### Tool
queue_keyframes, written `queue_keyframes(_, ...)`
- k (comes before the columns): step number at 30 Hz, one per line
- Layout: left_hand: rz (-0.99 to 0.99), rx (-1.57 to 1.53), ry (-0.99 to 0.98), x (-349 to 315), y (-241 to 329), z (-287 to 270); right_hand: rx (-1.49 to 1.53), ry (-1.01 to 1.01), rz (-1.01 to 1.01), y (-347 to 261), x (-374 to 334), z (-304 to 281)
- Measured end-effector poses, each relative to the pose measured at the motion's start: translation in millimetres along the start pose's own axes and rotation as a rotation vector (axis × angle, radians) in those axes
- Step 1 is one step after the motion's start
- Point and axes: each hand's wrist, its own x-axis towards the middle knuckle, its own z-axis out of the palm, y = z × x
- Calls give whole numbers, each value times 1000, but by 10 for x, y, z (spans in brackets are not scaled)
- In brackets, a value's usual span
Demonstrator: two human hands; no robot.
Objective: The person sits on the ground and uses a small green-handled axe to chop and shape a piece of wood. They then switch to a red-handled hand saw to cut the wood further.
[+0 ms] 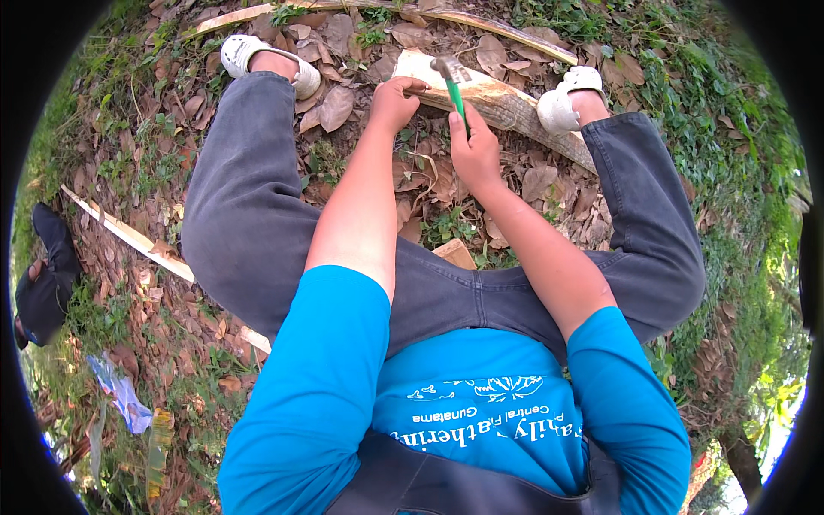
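Gripping a green-handled hammer [455,93], the right hand [476,156] holds it at the pale-faced log [508,106] — left hand [395,103] pinching the log's edge.

The view looks steeply down from the wearer's head — a wide fisheye, the left of a side-by-side pair. Nearest the lens, toward six o'clock, is the blue shirt [463,356]; farther off, the trousers [245,163] spread toward ten and two. The left hand [396,103] at twelve and right hand [477,154] at one lie beyond them, and leaf-strewn ground [154,326] surrounds everything — bending toward the round black border.
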Motion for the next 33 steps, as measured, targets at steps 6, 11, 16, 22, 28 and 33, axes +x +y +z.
queue_keyframes(6,30,8,11,-16,-71,-72,111,38,-1,-323,119,-79)
queue_keyframes(11,-46,-54,-50,-20,18,-94,138,97,-157,-589,155,-132)
queue_keyframes(16,-61,-148,199,96,-83,-106,-99,-112,134,29,29,-6)
queue_keyframes(22,-253,-220,417,104,-344,-186,221,-5,-38,-784,246,-280)
queue_keyframes(28,-277,-280,276,45,-339,-181,188,-15,-30,-849,259,-234)
queue_keyframes(33,-367,-176,242,49,-263,-253,-72,-304,160,-139,280,-155)
